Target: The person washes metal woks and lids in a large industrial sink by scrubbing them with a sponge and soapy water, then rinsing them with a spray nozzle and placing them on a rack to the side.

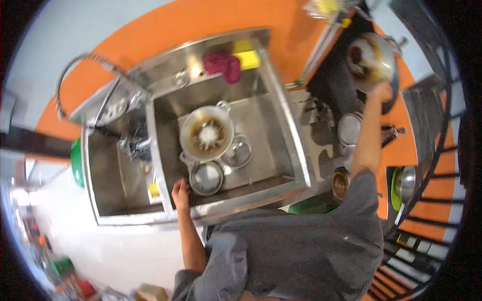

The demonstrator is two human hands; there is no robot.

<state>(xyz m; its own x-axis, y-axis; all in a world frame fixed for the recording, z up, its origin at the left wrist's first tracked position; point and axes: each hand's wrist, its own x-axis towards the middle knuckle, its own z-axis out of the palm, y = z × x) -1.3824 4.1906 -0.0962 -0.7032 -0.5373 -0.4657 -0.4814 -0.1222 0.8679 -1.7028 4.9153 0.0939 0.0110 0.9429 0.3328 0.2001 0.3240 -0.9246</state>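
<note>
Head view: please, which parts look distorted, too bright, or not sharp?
Head view: the orange wall band bends into an arch; the pale floor fades to near-white toward the left; the bare right hand and the round, brown-stained metal vessel look soft; the picture's corners are black.

Fairly bright overall. Strongest glare at 9 o'clock, a blown-out patch; pale floor (125,246) at 8 o'clock washed nearly white. Steel sink (268,135) shows soft reflections, near wall shaded. Dimmer around 2 o'clock, where right hand (382,93) and pot (374,57) look smeared. Railing (444,201) bows hard, 3 to 5 o'clock. Clutter (65,278) at 8 o'clock fuzzy. Corners black, fisheye vignette.
</note>
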